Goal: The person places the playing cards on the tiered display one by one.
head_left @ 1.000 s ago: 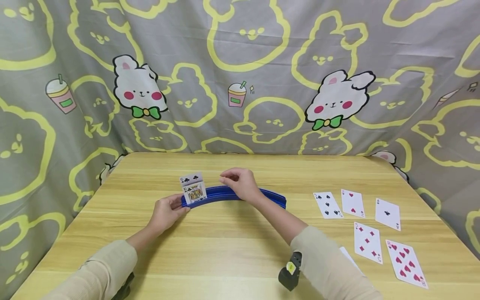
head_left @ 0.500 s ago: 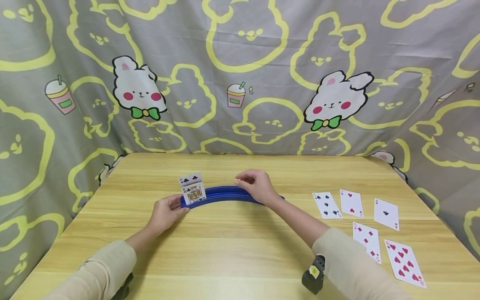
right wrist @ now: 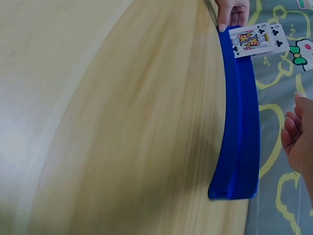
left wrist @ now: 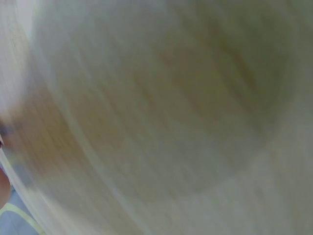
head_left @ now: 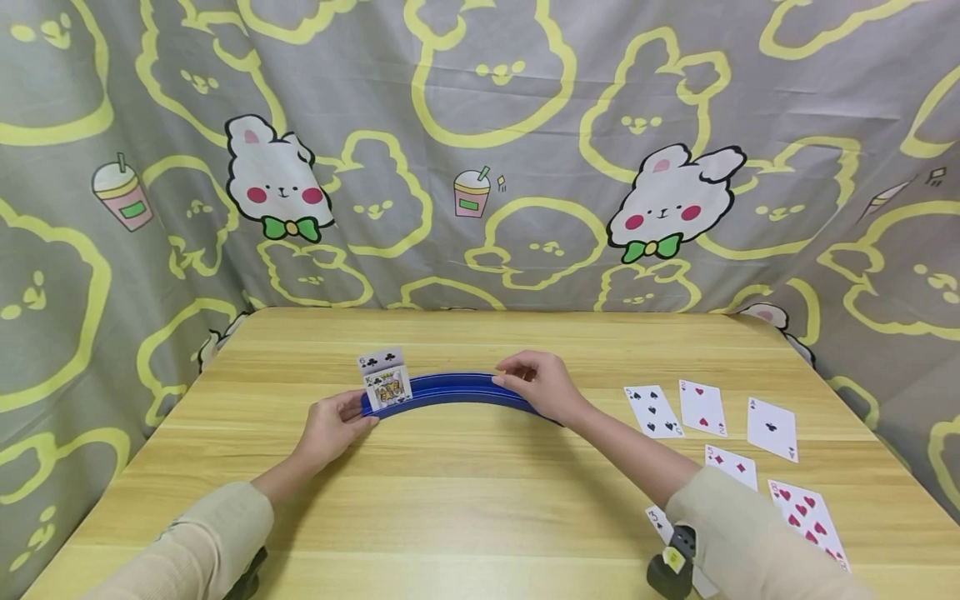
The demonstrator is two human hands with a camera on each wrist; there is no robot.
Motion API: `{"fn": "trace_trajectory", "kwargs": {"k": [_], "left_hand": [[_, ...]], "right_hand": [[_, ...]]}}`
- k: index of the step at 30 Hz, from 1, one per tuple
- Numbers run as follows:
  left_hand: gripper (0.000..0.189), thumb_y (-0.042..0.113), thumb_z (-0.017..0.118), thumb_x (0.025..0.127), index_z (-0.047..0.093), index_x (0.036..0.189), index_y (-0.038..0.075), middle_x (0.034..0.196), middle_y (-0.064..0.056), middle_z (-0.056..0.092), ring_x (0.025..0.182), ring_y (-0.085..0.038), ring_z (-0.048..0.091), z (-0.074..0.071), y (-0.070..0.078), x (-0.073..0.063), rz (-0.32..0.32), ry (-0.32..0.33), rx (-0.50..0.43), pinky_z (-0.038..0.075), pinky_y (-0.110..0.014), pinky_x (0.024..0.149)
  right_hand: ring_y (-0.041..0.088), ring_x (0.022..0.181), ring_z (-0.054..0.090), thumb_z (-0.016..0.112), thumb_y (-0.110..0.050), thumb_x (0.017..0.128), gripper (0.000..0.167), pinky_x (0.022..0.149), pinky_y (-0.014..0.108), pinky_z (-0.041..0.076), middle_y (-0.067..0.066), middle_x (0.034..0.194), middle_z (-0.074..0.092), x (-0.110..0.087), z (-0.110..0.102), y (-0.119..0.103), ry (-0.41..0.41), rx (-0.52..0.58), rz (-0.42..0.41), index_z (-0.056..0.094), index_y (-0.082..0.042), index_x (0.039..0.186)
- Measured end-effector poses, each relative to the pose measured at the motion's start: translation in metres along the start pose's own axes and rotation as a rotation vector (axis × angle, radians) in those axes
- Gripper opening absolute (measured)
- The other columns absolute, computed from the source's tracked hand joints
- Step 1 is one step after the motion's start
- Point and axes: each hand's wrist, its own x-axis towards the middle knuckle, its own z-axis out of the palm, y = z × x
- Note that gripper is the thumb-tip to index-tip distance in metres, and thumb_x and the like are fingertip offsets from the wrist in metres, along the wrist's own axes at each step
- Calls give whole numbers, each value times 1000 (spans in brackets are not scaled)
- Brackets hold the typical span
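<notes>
My left hand (head_left: 330, 429) grips the left end of a curved blue playing card holder (head_left: 457, 390), thumb in front. Two cards stand in its slots at that end: a king of clubs (head_left: 390, 389) in front and a six of clubs (head_left: 382, 358) behind it. Over the right part of the holder is my right hand (head_left: 546, 385), its fingers loosely bent and holding nothing. The right wrist view shows this hand (right wrist: 301, 137) apart from the holder. The left wrist view is mostly blurred tabletop, with a fingertip at its left edge.
Face-up cards lie at the right of the wooden table (head_left: 450, 517): five of spades (head_left: 654, 411), two of hearts (head_left: 703, 407), ace of clubs (head_left: 772, 427), five of diamonds (head_left: 731, 467), eight of hearts (head_left: 806, 508). My right sleeve partly covers a three (head_left: 658, 522). A patterned curtain (head_left: 480, 250) hangs behind.
My right hand has moved rightward along the holder, and its forearm now covers part of the five of diamonds, uncovering the three's corner. The left hand and the two standing cards stay put.
</notes>
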Motion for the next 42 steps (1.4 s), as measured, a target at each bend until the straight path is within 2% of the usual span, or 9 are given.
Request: {"fn": "trace_trajectory", "kwargs": {"k": [10, 21, 30, 38, 42], "left_hand": [[41, -6, 68, 78, 54, 115, -16, 110, -35, 60, 103, -41, 62, 0, 1, -2, 11, 5, 16, 59, -25, 80], [42, -5, 68, 78, 54, 116, -16, 111, -35, 59, 103, -42, 62, -1, 5, -3, 0, 7, 18, 59, -25, 81], [42, -6, 68, 78, 54, 117, -15, 111, -34, 59, 103, -41, 62, 0, 3, -2, -4, 9, 36, 59, -25, 80], [42, -6, 68, 78, 53, 116, -16, 110, -35, 59, 102, -42, 62, 1, 1, -2, 3, 6, 36, 59, -25, 81], [43, -6, 68, 77, 53, 117, -15, 111, -34, 60, 103, -41, 62, 1, 1, -1, 0, 7, 34, 59, -25, 81]], "right_hand": [[8, 70, 54, 69, -11, 83, 20, 59, 15, 50, 12, 84, 68, -15, -20, 16, 41, -36, 60, 69, 3, 97], [5, 67, 53, 68, -12, 84, 23, 54, 14, 47, 16, 86, 68, -32, -51, 34, 107, -64, 135, 68, 4, 99], [2, 67, 53, 67, -18, 85, 25, 54, 16, 47, 12, 86, 67, -45, -72, 48, 138, -136, 198, 68, 1, 102], [-1, 71, 53, 65, -18, 87, 28, 59, 14, 50, 15, 92, 67, -57, -86, 57, 166, -175, 211, 66, 3, 106], [-4, 72, 52, 65, -18, 87, 28, 61, 12, 49, 14, 91, 67, -63, -94, 63, 199, -193, 213, 66, 3, 105]]}}
